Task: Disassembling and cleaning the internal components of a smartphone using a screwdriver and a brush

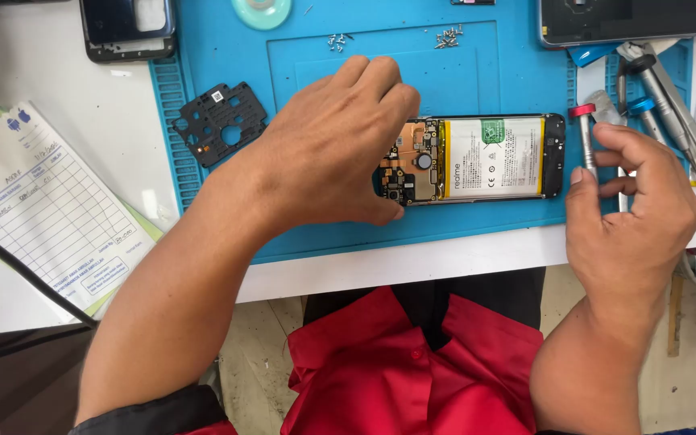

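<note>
— Now, left hand [328,153] spread flat, fingers open, pinning the opened phone [470,158] near the blue mat's [227,56] front edge?

— Yes; gripping nothing. Right hand [634,201] pinching a red-capped screwdriver [586,137] upright, off the phone's right end. Probably mid-unscrewing; next calls for seating the tip.

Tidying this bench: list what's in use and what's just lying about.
In use: left hand on opened phone; right hand holding red-capped screwdriver.
Lying about: black plastic cover, loose screws, form pad, tweezers.
</note>
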